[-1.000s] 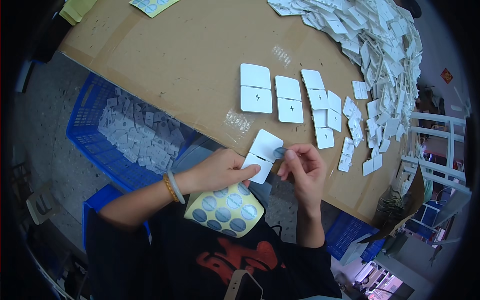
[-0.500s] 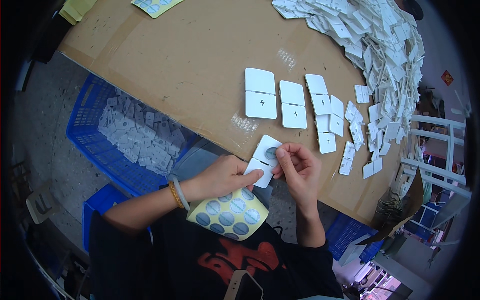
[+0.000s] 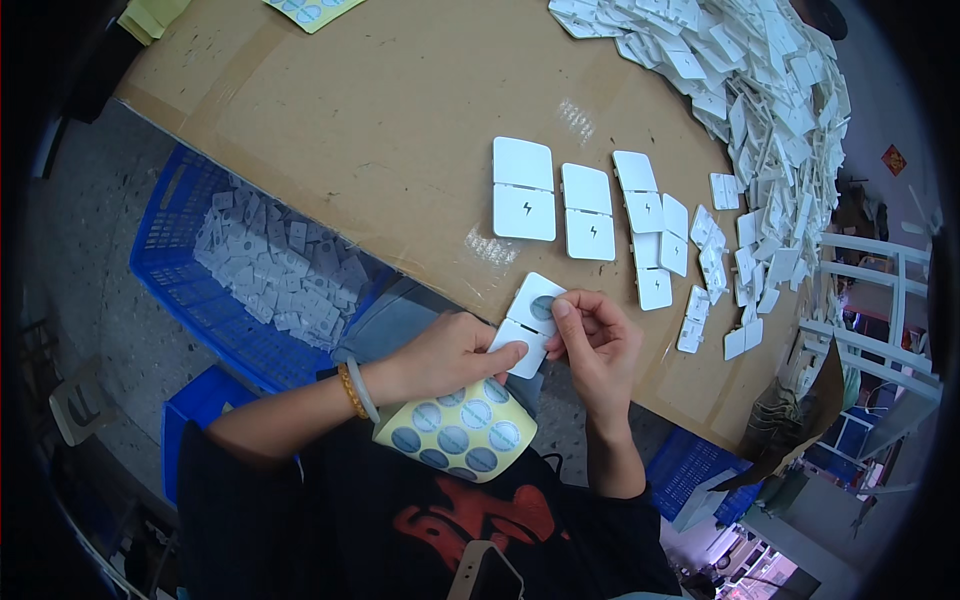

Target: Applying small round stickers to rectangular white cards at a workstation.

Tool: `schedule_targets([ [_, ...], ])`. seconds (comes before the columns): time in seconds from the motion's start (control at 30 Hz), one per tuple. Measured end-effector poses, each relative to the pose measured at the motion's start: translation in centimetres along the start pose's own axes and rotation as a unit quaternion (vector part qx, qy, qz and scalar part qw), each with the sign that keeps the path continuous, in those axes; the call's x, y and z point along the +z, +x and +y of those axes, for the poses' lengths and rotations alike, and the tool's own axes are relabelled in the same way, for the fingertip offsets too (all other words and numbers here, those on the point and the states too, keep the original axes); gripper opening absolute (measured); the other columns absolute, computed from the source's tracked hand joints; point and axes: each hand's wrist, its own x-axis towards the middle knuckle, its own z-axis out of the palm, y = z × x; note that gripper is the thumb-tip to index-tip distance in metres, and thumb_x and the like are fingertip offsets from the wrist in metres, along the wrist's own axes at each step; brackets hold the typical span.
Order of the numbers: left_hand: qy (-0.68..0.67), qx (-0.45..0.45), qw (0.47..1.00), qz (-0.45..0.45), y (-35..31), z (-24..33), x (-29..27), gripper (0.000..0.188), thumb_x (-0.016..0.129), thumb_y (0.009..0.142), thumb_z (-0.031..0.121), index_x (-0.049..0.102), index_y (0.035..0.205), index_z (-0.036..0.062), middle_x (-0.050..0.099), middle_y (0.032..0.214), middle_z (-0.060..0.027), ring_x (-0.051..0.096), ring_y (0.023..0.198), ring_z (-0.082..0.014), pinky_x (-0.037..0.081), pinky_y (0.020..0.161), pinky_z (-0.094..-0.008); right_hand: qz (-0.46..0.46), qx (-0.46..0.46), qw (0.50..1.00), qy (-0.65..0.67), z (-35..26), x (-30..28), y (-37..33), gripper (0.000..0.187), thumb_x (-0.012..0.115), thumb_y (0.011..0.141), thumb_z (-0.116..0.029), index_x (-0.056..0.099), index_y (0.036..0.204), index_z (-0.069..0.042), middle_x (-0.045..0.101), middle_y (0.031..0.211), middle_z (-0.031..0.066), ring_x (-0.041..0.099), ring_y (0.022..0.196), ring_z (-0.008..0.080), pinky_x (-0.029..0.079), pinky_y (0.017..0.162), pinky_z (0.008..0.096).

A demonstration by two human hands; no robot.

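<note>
A white two-part plastic panel (image 3: 518, 345) is held at the table's near edge, thumb on top, by my left hand (image 3: 450, 350). A round grey-blue sticker (image 3: 541, 307) lies against the panel's upper half. My right hand (image 3: 600, 345) pinches that sticker's right edge between thumb and forefinger, the other fingers curled. Below my left hand hangs a yellow sheet of round stickers (image 3: 455, 438); how it is held is hidden. Several similar white panels (image 3: 523, 187) lie on the table ahead, some marked with a black lightning symbol.
Brown cardboard covers the table (image 3: 350, 130). A large heap of white panels (image 3: 780, 110) rises at the far right. Left of the table, a blue crate (image 3: 165, 235) holds many panels. Another sticker sheet (image 3: 310, 12) lies at the far edge. A blue bin (image 3: 690, 465) stands at the lower right.
Almost nothing differs. The view has shifted very slightly; both hands keep the same hold on the panel and the sticker.
</note>
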Motion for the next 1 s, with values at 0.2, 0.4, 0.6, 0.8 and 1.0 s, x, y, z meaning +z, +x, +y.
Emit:
schedule_targets([
  [0.2,-0.001,-0.003,1.0,-0.005,0.1,0.1,0.0,0.045,0.06,0.097,0.04,0.073,0.079,0.0008,0.07,0.067,-0.0063,0.063,0.059,-0.0106,0.049,0.057,-0.0301,0.016,-0.019,0.998,-0.05,-0.2,0.0,-0.2,0.013,0.068,0.094,-0.008,0.065,0.101,0.003,0.065,0.077,0.0029,0.059,0.06,0.0048,0.048,0.052,0.0178],
  [0.4,-0.008,0.031,0.999,0.008,0.2,-0.6,0.1,0.044,0.06,0.099,0.036,0.073,0.078,0.0009,0.069,0.067,-0.0018,0.059,0.06,-0.0056,0.048,0.055,-0.0258,0.093,-0.14,0.964,-0.208,-1.2,1.5,0.0,0.02,0.075,0.088,-0.007,0.061,0.099,0.001,0.064,0.079,0.0029,0.057,0.057,0.0038,0.045,0.049,0.0174],
  [0.6,0.121,0.062,0.99,-0.028,-1.8,-1.7,-1.6,0.037,0.062,0.097,0.033,0.075,0.08,0.003,0.07,0.067,-0.0051,0.065,0.059,-0.009,0.049,0.054,-0.028,-0.068,-0.089,0.963,-0.244,-1.0,0.9,2.0,0.026,0.079,0.086,-0.013,0.061,0.1,0.0,0.062,0.071,0.0024,0.055,0.054,0.0063,0.042,0.047,0.02],
  [0.8,0.049,-0.103,0.974,0.198,-15.1,-8.2,-9.1,0.058,0.06,0.094,0.053,0.075,0.075,-0.0004,0.072,0.073,-0.0068,0.066,0.062,-0.0152,0.052,0.061,-0.0317,0.044,-0.457,0.721,-0.518,-5.5,4.1,3.5,0.034,0.078,0.083,-0.015,0.069,0.115,-0.009,0.07,0.108,0.0082,0.065,0.101,0.0219,0.047,0.099,0.0438],
  [1.0,0.331,-0.371,0.868,0.008,-15.2,-10.6,-14.2,0.081,0.056,0.081,0.077,0.073,0.071,-0.0014,0.071,0.074,-0.0152,0.068,0.066,-0.0282,0.055,0.071,-0.0399,0.0,-0.398,0.728,-0.559,-2.0,4.0,2.2,0.051,0.078,0.082,-0.025,0.064,0.13,-0.017,0.063,0.13,0.0068,0.055,0.123,0.0304,0.018,0.118,0.0615],
])
